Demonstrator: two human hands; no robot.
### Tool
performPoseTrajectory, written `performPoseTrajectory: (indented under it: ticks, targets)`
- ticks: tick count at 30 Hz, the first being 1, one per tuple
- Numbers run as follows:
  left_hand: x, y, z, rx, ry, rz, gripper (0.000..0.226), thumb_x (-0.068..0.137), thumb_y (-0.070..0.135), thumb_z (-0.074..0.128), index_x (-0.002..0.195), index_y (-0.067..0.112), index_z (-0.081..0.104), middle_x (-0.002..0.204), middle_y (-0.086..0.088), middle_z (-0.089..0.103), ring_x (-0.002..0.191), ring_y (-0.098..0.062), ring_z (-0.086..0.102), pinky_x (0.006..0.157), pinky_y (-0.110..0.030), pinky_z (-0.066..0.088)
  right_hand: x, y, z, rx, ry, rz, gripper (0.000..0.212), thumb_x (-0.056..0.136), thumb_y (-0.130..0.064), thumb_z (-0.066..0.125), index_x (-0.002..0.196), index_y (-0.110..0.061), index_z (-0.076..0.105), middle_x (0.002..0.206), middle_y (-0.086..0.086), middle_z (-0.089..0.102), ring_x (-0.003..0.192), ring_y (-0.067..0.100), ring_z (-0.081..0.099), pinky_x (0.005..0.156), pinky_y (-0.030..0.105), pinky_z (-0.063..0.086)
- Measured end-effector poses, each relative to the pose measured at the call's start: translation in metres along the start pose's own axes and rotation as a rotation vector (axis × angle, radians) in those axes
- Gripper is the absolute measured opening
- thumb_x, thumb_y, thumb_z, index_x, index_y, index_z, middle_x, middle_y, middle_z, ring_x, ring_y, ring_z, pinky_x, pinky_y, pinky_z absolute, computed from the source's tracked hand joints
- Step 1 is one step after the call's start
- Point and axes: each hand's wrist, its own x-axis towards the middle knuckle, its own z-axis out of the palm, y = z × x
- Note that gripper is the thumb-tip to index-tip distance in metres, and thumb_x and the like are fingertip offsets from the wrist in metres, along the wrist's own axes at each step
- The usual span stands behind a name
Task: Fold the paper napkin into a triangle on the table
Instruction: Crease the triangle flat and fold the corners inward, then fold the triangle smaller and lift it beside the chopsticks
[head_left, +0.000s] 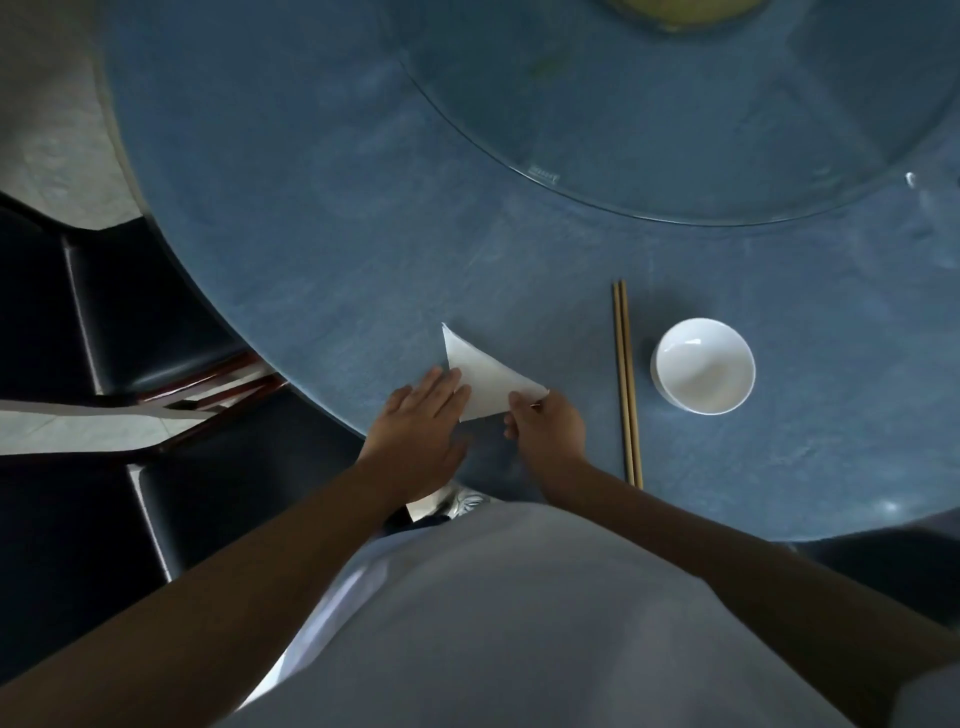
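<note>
The paper napkin (480, 376) lies on the blue table (322, 218) close to the near edge, already folded into a triangle, with one point directed away from me and one point toward the right. My left hand (421, 415) rests flat on the left side of the napkin, fingers straight and together, the fingertips (451, 382) pressing the paper down against the table; this hand grips nothing. My right hand (545, 423) is at the right point of the triangle, with thumb and forefinger curled and pinching that corner of the napkin. To the right of the napkin, a pair of chopsticks (627, 384) lies side by side, running from the near edge away from me. Just beside the chopsticks, farther right, stands a white bowl (704, 366), upright. A round glass turntable (675, 130) covers the middle of the table, well apart from the napkin. Dark chairs (130, 322) stand at the left edge of the table.
</note>
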Motion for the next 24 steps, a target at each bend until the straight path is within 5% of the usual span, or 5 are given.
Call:
performPoseTrajectory:
  ticks: [6, 11, 15, 24]
  targets:
    - [0.0, 0.001, 0.005, 0.046, -0.033, 0.001, 0.062, 0.094, 0.048, 0.046, 0.146, 0.015, 0.039, 0.158, -0.006, 0.031, 0.146, -0.026, 0.023, 0.113, -0.045, 0.025, 0.012, 0.006, -0.005, -0.018, 0.041, 0.075, 0.025, 0.09, -0.036, 0.055, 0.074, -0.018, 0.062, 0.06, -0.003, 0.069, 0.056, 0.011, 0.066, 0.056, 0.026, 0.049]
    - [0.0, 0.001, 0.005, 0.059, -0.046, -0.003, 0.062, 0.094, 0.049, 0.043, 0.146, 0.016, 0.038, 0.158, -0.006, 0.029, 0.146, -0.027, 0.023, 0.112, -0.046, 0.025, 0.016, 0.01, -0.009, 0.027, 0.079, 0.126, 0.027, 0.089, -0.034, 0.052, 0.07, -0.016, 0.06, 0.059, 0.0, 0.068, 0.052, 0.014, 0.066, 0.051, 0.029, 0.049]
    - [0.001, 0.0, 0.006, 0.06, -0.047, 0.001, 0.063, 0.093, 0.049, 0.045, 0.146, 0.016, 0.039, 0.158, -0.007, 0.03, 0.146, -0.027, 0.024, 0.112, -0.047, 0.026, 0.02, 0.012, -0.011, -0.079, 0.06, 0.116, 0.031, 0.086, -0.038, 0.049, 0.069, -0.015, 0.06, 0.065, 0.003, 0.068, 0.066, 0.026, 0.068, 0.068, 0.043, 0.057]
    - [0.002, -0.003, 0.008, 0.059, -0.042, 0.017, 0.064, 0.091, 0.051, 0.045, 0.145, 0.017, 0.04, 0.158, -0.007, 0.03, 0.145, -0.026, 0.024, 0.112, -0.048, 0.027, 0.019, 0.015, -0.018, -0.131, 0.067, 0.142, 0.025, 0.082, -0.034, 0.054, 0.07, -0.014, 0.062, 0.07, 0.004, 0.068, 0.069, 0.025, 0.068, 0.07, 0.046, 0.058]
